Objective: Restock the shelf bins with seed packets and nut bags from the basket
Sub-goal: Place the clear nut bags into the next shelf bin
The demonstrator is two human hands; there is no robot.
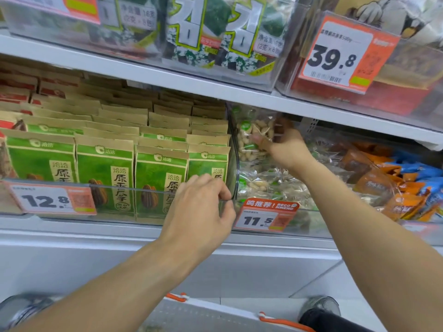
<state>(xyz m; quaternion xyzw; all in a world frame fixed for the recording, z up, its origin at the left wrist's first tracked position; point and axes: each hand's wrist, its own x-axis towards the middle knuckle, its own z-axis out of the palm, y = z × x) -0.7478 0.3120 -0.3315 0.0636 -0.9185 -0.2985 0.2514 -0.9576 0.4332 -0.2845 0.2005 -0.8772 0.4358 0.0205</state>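
Observation:
Green and tan seed packets [105, 168] stand in rows in the clear left bin [115, 188]. To their right, a clear bin holds transparent nut bags [268, 180]. My right hand [285, 144] reaches deep into that bin and grips one clear nut bag [251, 135] held upright against the bin's left wall. My left hand [203, 207] curls its fingers over the front rim of the seed bin at its right corner. The grey basket [206, 315] with orange handles sits on the floor below.
A price tag 12.8 [50, 200] hangs on the seed bin, 11.5 [263, 216] on the nut bin. Orange and blue snack packs [402, 185] fill the bin at right. Seaweed packs [215, 37] sit on the shelf above. My shoes [318, 307] flank the basket.

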